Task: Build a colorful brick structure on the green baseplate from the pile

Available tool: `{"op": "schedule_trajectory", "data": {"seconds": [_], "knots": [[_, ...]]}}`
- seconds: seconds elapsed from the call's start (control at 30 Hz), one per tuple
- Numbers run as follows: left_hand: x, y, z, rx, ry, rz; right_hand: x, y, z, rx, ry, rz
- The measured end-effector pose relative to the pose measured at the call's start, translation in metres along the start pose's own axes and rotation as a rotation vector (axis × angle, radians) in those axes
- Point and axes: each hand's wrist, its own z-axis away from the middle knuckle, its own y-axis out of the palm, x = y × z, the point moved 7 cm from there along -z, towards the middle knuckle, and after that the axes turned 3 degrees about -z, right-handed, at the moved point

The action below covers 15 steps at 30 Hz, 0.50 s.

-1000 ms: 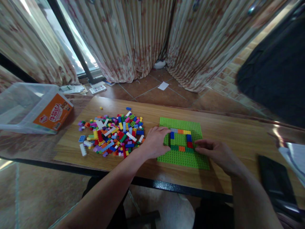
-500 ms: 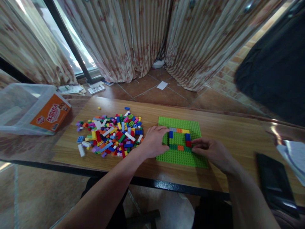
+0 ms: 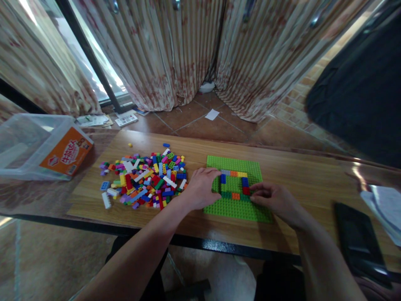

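Note:
A green baseplate [image 3: 234, 211] lies on the table with a rectangular outline of bricks on it. Grey, orange and yellow bricks [image 3: 234, 173] form its far side, and green bricks with an orange brick [image 3: 235, 196] form the near side. A blue brick [image 3: 223, 179] is at the left; a blue brick [image 3: 244, 182] and a red brick [image 3: 246, 190] are at the right. My left hand [image 3: 202, 188] rests at the plate's left edge, thumb and fingers spread around the outline's left side. My right hand [image 3: 266, 195] has its fingertips at the outline's near right corner, thumb and index finger slightly apart.
Left of the plate is a large heap of mixed bricks [image 3: 144, 179], some loose around it. A clear plastic bin [image 3: 28, 144] with an orange label stands at the far left. A dark tablet-like object [image 3: 360, 238] and papers [image 3: 384, 209] lie at the right.
The camera view has shifted slightly. Both hands keep nearly the same places at the outline, and the bricks look unchanged.

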Motion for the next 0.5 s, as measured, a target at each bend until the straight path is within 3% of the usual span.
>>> {"op": "schedule_trajectory", "data": {"seconds": [0.23,0.5], "knots": [[0.000,0.001,0.001,0.005,0.012,-0.010,0.006,-0.002,-0.003,-0.086,-0.016,0.159],[0.000,0.002,0.001,-0.013,0.014,-0.039,0.016,0.000,-0.004,-0.262,-0.183,0.305]]}}
